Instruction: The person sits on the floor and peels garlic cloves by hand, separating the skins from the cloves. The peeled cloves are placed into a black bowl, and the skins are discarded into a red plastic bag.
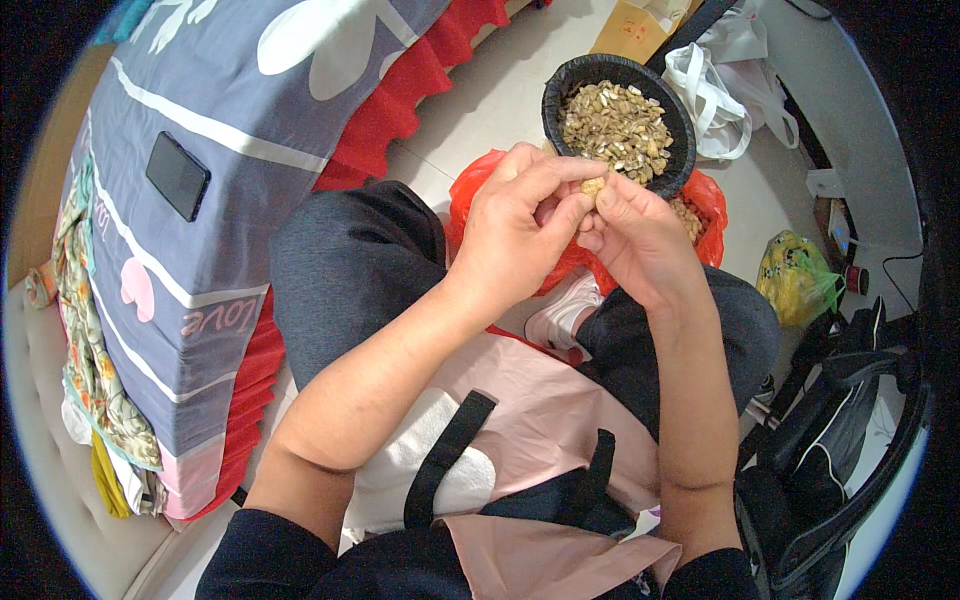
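My left hand and my right hand meet in front of my knees. Between their fingertips they hold a small pale-brown peanut pod, which both thumbs touch. Just beyond the hands stands a round bin lined with black plastic, holding many peanut shells. Under and beside the hands spreads a red plastic bag, with unshelled peanuts showing at its right side. The rest of the bag's contents is hidden by my hands.
To the left is a bed with a grey patterned cover and a black smartphone. White bags and a cardboard box lie behind the bin. A tied green-yellow bag and a black chair are at right.
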A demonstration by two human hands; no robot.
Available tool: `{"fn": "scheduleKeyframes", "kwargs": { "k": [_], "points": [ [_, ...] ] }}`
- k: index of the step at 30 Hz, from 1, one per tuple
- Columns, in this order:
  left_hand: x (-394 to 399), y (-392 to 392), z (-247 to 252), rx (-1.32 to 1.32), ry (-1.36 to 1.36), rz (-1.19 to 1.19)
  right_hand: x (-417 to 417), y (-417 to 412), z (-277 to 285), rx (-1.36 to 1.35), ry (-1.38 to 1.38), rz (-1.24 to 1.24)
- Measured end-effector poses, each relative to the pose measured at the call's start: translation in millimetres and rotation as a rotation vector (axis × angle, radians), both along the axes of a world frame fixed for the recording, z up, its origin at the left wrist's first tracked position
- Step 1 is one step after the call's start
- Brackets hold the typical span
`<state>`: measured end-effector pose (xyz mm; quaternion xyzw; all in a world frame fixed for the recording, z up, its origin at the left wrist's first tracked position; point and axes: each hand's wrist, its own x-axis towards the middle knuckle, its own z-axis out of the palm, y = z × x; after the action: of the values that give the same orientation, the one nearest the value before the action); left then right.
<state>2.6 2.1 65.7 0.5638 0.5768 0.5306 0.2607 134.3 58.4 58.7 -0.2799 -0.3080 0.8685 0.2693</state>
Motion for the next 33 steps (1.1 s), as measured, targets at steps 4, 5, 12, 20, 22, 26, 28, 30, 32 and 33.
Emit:
{"fn": "scheduleKeyframes", "kwargs": {
  "k": [4,5,12,20,22,26,28,30,32,33],
  "points": [
    [-3,1,-1,0.033,-0.024,-0.027,4,4,6,0.036,0.002,0.039],
    [-3,1,-1,0.039,-0.026,-0.028,4,4,7,0.005,0.009,0.026],
    [-5,1,2,-0.009,-0.022,-0.077,6,5,1,-0.025,0.049,0.039],
    [-4,-5,4,0.003,0.019,-0.050,6,4,4,0.002,0.047,0.066],
    [-4,-3,6,0.010,0.051,-0.033,7,5,2,0.019,0.064,0.058],
    [-4,-4,10,0.001,0.082,-0.035,1,1,6,-0.009,0.038,0.009],
    [-6,-3,4,0.097,0.124,-0.027,1,0,8,0.002,0.016,0.012],
    [-5,-2,5,0.080,0.115,-0.017,1,1,7,-0.010,0.064,0.039],
    [-5,-1,3,0.115,0.135,-0.025,2,1,5,-0.029,0.115,0.056],
    [-5,-1,2,0.157,0.162,-0.037,3,1,4,-0.042,0.143,0.061]
  ]
}}
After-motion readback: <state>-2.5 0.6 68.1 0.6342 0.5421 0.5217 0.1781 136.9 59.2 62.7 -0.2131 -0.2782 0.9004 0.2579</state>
